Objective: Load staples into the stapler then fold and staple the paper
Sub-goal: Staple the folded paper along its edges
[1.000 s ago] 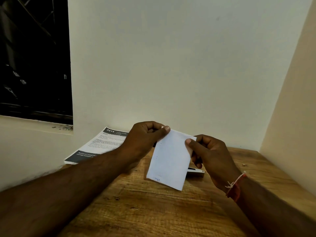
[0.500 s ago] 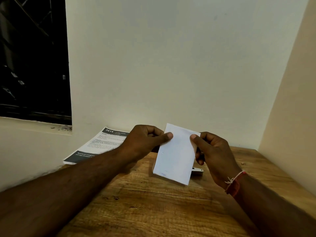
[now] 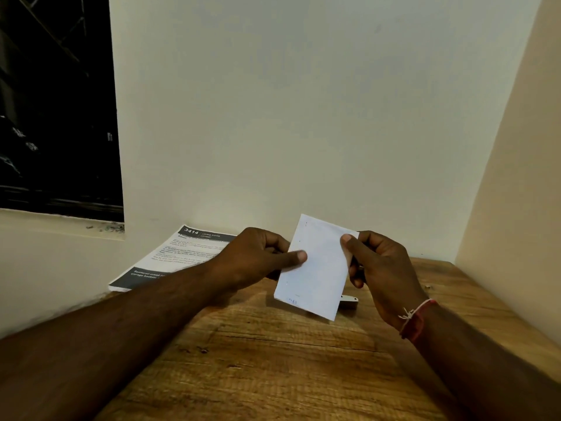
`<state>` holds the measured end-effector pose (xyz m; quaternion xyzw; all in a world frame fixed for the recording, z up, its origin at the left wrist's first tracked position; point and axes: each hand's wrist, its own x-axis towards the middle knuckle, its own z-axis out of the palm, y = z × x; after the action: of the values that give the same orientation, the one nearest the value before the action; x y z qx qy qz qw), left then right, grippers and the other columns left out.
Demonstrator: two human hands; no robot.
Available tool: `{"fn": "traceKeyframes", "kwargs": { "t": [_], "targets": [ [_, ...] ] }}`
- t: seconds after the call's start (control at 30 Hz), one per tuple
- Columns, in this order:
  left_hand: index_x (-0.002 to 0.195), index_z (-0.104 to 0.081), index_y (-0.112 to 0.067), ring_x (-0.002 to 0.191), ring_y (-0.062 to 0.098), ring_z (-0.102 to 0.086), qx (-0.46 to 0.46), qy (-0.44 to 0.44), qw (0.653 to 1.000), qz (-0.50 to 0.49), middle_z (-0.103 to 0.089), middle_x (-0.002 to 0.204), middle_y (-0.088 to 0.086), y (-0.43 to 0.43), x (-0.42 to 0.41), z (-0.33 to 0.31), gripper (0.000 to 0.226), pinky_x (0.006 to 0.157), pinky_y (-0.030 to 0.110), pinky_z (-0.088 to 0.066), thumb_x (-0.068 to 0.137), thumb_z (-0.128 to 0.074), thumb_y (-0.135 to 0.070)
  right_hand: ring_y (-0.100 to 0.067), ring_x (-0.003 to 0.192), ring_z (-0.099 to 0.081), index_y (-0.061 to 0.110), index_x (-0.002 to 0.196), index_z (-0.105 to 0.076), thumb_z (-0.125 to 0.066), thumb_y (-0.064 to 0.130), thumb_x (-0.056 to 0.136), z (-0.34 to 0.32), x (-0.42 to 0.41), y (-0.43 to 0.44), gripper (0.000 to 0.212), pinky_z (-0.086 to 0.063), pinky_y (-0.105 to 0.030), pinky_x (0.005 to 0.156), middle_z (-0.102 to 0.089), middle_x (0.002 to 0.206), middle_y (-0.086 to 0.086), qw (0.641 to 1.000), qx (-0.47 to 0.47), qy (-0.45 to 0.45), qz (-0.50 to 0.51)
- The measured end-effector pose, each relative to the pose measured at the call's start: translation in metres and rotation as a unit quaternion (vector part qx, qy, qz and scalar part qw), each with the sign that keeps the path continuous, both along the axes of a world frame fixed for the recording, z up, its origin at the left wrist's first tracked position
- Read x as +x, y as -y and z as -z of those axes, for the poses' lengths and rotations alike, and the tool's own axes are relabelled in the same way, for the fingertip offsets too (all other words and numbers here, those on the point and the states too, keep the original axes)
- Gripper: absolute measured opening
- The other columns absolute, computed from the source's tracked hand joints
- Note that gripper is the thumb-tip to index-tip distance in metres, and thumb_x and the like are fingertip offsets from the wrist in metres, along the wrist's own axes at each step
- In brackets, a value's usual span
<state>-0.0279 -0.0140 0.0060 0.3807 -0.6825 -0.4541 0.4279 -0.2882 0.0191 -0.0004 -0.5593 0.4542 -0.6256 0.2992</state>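
Paper (image 3: 315, 268) is held upright over the table (image 3: 273, 360), slightly tilted, btwn both hands. Left hand (image 3: 255, 256) pinches its left edge, thumb on front & fingers curled behind. Right hand (image 3: 379, 262) pinches the top right corner the same way. Stapler (image 3: 349, 300) lies on the table just behind the paper's lower right corner; only one end shows. Printed sheet (image 3: 176, 256) lies flat far left, by the wall.

The printed sheet (image 3: 174, 258) bears "3414" and "LIVING ROOM" in its dark header.
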Motion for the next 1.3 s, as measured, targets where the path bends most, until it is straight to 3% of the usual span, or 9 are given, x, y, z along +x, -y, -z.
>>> {"fn": "traceKeyframes", "kwargs": {
  "t": [0.17, 0.33, 0.53, 0.73, 0.97, 1.07, 1.13, 1.23, 1.3],
  "targets": [
    [0.097, -0.085, -0.007, 0.094, 0.018, -0.089, -0.022, 0.028, 0.999, -0.020, -0.091, 0.098, 0.003, -0.002, 0.000, 0.000, 0.022, 0.075, 0.024, -0.068, 0.098, -0.090, -0.028, -0.025, 0.056, -0.053, 0.003, 0.092, -0.074, -0.075, 0.026, 0.105, 0.001, 0.001, 0.001, 0.027, -0.046, -0.031, 0.046, -0.067, 0.071, -0.016, 1.000, 0.002, 0.003, 0.004],
    [0.079, -0.085, -0.020, 0.097, 0.027, -0.088, -0.028, 0.033, 0.999, -0.017, -0.090, 0.097, 0.007, 0.000, 0.001, 0.000, 0.024, 0.089, 0.039, -0.072, 0.102, -0.086, -0.028, -0.022, 0.055, -0.053, 0.010, 0.089, -0.078, -0.075, 0.024, 0.106, -0.001, 0.002, 0.000, 0.022, -0.045, -0.030, 0.046, -0.067, 0.070, -0.014, 1.000, -0.006, 0.013, 0.011],
    [0.094, -0.087, -0.011, 0.082, 0.013, -0.087, -0.026, 0.087, 0.996, -0.006, -0.090, 0.094, 0.005, -0.003, 0.004, -0.001, 0.024, 0.071, 0.021, -0.065, 0.089, -0.098, -0.032, -0.024, 0.054, -0.053, 0.011, 0.091, -0.077, -0.072, 0.027, 0.108, -0.004, -0.003, 0.001, 0.023, -0.047, -0.032, 0.047, -0.069, 0.072, -0.017, 0.999, -0.014, 0.023, 0.042],
    [0.094, -0.088, -0.012, 0.082, 0.012, -0.086, -0.034, 0.104, 0.994, -0.008, -0.090, 0.094, 0.001, -0.004, 0.003, -0.005, 0.011, 0.073, 0.020, -0.066, 0.094, -0.094, -0.021, -0.020, 0.051, -0.053, 0.015, 0.091, -0.079, -0.072, 0.028, 0.108, -0.002, -0.004, 0.002, 0.022, -0.048, -0.031, 0.047, -0.068, 0.082, -0.030, 0.998, -0.016, 0.026, 0.046],
    [0.106, -0.090, -0.018, 0.094, 0.020, -0.088, -0.045, 0.038, 0.998, 0.004, -0.090, 0.100, 0.005, 0.000, 0.002, -0.003, 0.008, 0.081, 0.023, -0.067, 0.101, -0.087, -0.023, -0.019, 0.059, -0.059, 0.017, 0.099, -0.079, -0.071, 0.025, 0.109, -0.002, -0.007, 0.004, 0.016, -0.053, -0.032, 0.052, -0.072, 0.073, -0.006, 0.997, -0.004, 0.063, 0.044],
    [0.117, -0.088, -0.009, 0.095, 0.029, -0.084, 0.066, -0.142, 0.985, 0.066, -0.086, 0.104, 0.017, 0.000, -0.003, -0.007, 0.037, 0.089, 0.042, -0.071, 0.110, -0.070, -0.041, -0.019, 0.068, -0.063, 0.006, 0.120, -0.072, -0.065, 0.014, 0.111, -0.006, -0.007, 0.001, 0.013, -0.055, -0.034, 0.058, -0.073, 0.084, -0.007, 0.991, 0.001, 0.134, -0.014],
    [0.119, -0.086, -0.005, 0.107, 0.037, -0.082, 0.127, -0.195, 0.968, 0.092, -0.083, 0.121, 0.026, -0.001, -0.004, -0.009, 0.052, 0.097, 0.051, -0.070, 0.103, -0.069, -0.052, -0.020, 0.072, -0.068, 0.001, 0.127, -0.066, -0.061, 0.009, 0.111, -0.009, -0.005, -0.004, 0.019, -0.060, -0.034, 0.063, -0.073, 0.090, -0.012, 0.979, 0.009, 0.178, -0.096],
    [0.135, -0.077, -0.002, 0.120, 0.041, -0.081, 0.166, -0.114, 0.963, 0.178, -0.079, 0.134, 0.029, -0.008, -0.003, -0.005, 0.054, 0.104, 0.050, -0.068, 0.101, -0.072, -0.044, -0.024, 0.079, -0.071, -0.002, 0.134, -0.061, -0.062, 0.014, 0.102, -0.010, 0.003, -0.011, 0.035, -0.066, -0.036, 0.074, -0.072, 0.092, -0.017, 0.961, 0.030, 0.195, -0.196],
    [0.138, -0.072, 0.002, 0.119, 0.041, -0.081, 0.189, -0.085, 0.951, 0.230, -0.078, 0.136, 0.031, -0.014, -0.006, -0.001, 0.047, 0.104, 0.049, -0.068, 0.103, -0.078, -0.029, -0.028, 0.082, -0.072, -0.002, 0.125, -0.064, -0.063, 0.013, 0.099, -0.009, 0.008, -0.014, 0.030, -0.065, -0.039, 0.078, -0.072, 0.093, -0.019, 0.955, 0.033, 0.181, -0.234]
  ]
}}
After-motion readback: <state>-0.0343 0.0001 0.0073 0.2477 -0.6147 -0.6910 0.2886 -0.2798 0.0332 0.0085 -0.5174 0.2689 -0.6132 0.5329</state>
